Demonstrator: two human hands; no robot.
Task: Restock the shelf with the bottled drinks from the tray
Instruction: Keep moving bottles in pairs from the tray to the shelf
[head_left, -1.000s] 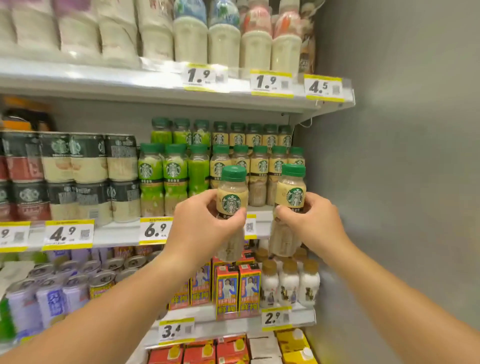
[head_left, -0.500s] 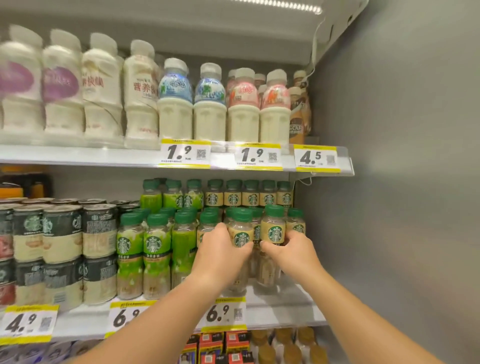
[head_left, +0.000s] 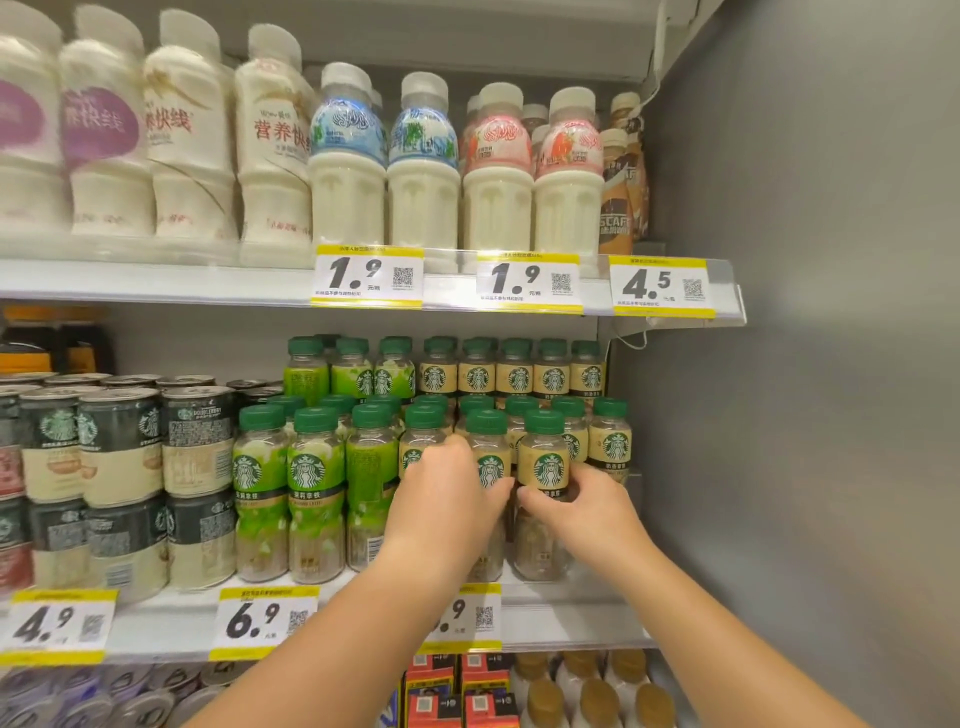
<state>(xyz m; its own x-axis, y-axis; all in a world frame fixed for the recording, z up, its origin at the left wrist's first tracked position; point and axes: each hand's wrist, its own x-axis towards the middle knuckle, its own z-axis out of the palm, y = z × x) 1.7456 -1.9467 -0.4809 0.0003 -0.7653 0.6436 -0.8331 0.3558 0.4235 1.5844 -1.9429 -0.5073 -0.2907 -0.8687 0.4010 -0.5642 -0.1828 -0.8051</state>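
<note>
Near the centre of the frame the left hand (head_left: 447, 499) is wrapped around the left bottle (head_left: 489, 457), a clear drink bottle with a green cap and a tan label, with the fingers curled over its left side and the thumb across its front. Just beside it, the right hand (head_left: 587, 512) grips the right bottle (head_left: 543, 465) of the same kind, thumb lying across the lower edge of the label and the other fingers hidden behind the bottle's right side. Both bottles stand upright, side by side and almost touching, at the front of the middle shelf (head_left: 566, 618), and their bases appear to rest on the shelf board. Directly behind them are rows of matching tan-label bottles (head_left: 613, 447), stacked two tiers high toward the back. To the left stand green-label bottles (head_left: 311, 478), and further left are stacked cans (head_left: 119, 452). Yellow price tags (head_left: 262, 618) hang on the shelf edge, one partly covered by the left forearm. The upper shelf (head_left: 156, 283) carries white milk bottles (head_left: 348, 197). At the bottom of the frame are red cartons (head_left: 441, 691) and brown-capped bottles (head_left: 597, 696). A grey side wall (head_left: 805, 364) fills the right of the frame.
</note>
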